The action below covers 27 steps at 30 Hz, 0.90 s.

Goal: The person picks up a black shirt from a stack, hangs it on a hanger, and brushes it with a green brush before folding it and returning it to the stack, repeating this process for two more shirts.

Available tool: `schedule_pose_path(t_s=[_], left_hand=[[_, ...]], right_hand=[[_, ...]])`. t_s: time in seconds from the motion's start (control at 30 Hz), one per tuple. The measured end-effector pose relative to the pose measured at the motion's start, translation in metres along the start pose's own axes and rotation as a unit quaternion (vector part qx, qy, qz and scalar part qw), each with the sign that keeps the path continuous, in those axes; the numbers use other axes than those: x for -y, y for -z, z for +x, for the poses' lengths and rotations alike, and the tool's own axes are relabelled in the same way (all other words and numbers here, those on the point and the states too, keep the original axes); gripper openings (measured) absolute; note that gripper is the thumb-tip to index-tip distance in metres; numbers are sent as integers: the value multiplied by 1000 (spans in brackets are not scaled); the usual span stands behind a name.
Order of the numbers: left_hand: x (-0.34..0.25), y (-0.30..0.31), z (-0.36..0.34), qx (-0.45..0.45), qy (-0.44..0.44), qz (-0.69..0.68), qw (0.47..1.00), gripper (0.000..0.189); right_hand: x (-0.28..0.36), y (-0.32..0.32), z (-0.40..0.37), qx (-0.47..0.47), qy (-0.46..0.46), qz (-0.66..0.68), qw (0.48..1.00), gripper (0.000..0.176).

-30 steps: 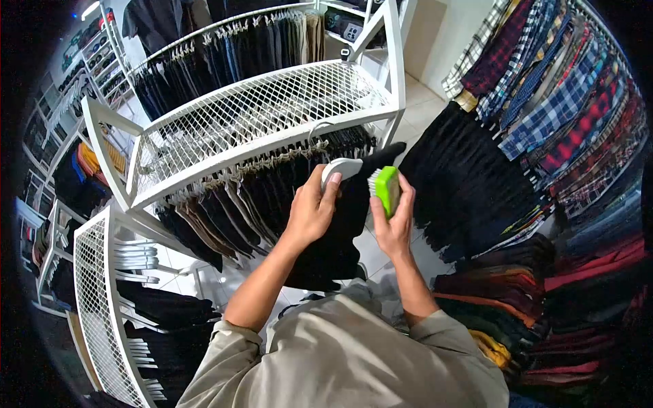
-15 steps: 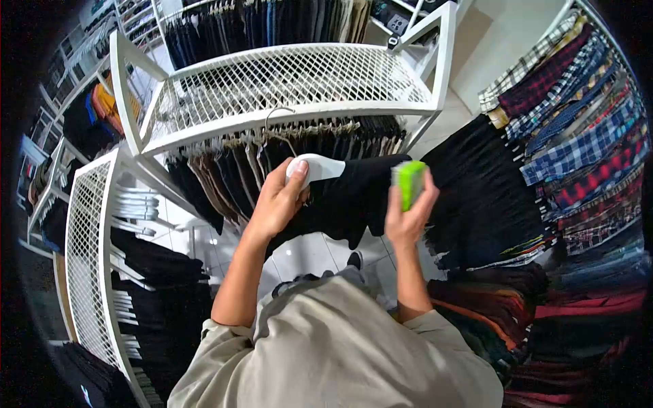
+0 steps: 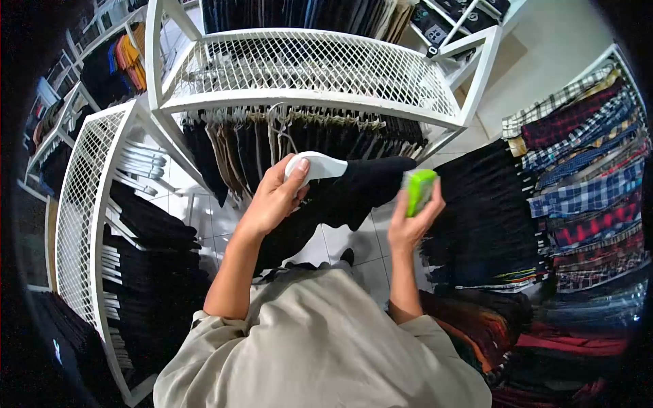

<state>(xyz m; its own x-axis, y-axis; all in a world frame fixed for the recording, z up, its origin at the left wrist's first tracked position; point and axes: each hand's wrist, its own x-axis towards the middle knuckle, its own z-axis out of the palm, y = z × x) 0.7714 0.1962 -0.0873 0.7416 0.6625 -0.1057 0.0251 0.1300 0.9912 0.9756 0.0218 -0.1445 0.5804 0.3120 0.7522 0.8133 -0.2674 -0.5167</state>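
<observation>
My left hand is closed around one end of a white plastic clothes hanger, thumb on top; its metal hook points up toward the rack. From the hanger drapes a black garment, its lower part hanging over the floor tiles. Just right of the garment's far shoulder, my right hand grips a bright green brush. Its pale grey side faces the garment, and a small gap seems to separate them. The brush is slightly blurred, so its bristles cannot be made out clearly.
Ahead stands a white mesh-topped rack with hanging trousers. Another mesh rack on the left carries white hangers and black clothes. Plaid shirts and a row of black garments hang on the right.
My right hand and the brush have shifted slightly right, away from the garment's end. The view has turned a little, while my left hand keeps its hold on the hanger.
</observation>
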Motion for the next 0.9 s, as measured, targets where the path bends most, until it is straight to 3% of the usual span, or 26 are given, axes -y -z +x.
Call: schedule_pose_path(t_s=[0.07, 0.1, 0.2, 0.23, 0.27, 0.33, 0.4, 0.53, 0.6, 0.67, 0.73, 0.8, 0.9], left_hand=[[-1, -6, -1, 7, 2, -5, 1000, 42], [-2, -10, -2, 15, 2, -11, 1000, 42], [2, -6, -2, 26, -9, -11, 1000, 41], [1, -2, -3, 16, 8, -18, 1000, 41], [1, 3, -5, 5, 25, -25, 999, 41], [4, 10, -8, 2, 2, -19, 1000, 41], [5, 12, -10, -13, 10, -27, 1000, 41], [0, 2, -13, 4, -1, -3, 1000, 35], [-1, -3, -13, 16, 5, 0, 1000, 35], [2, -4, -14, 23, -34, 30, 999, 40], [4, 3, -13, 26, -45, 28, 998, 39], [7, 8, -16, 3, -58, 28, 998, 36], [0, 6, -20, -21, -87, 115, 989, 31]], right_hand=[[27, -6, -4, 74, 123, 32, 989, 78], [30, -12, -12, 104, 137, 55, 984, 78], [0, -28, -7, 53, 159, 11, 986, 79], [-7, -30, 3, 17, 112, 12, 993, 76], [-22, -32, 4, 9, -1, 7, 1000, 70], [-42, -25, 9, 1, -129, -48, 990, 65], [-40, -15, 10, -31, -124, -14, 992, 63], [29, -7, 3, 39, 54, 53, 996, 67], [41, -11, -14, 123, 90, 74, 986, 70], [23, -22, -14, 126, 110, 64, 984, 71], [-8, -29, -1, 19, 66, -29, 997, 71], [-49, -32, -8, 60, -192, -45, 979, 68], [-53, -10, -1, 58, -160, -21, 985, 66]])
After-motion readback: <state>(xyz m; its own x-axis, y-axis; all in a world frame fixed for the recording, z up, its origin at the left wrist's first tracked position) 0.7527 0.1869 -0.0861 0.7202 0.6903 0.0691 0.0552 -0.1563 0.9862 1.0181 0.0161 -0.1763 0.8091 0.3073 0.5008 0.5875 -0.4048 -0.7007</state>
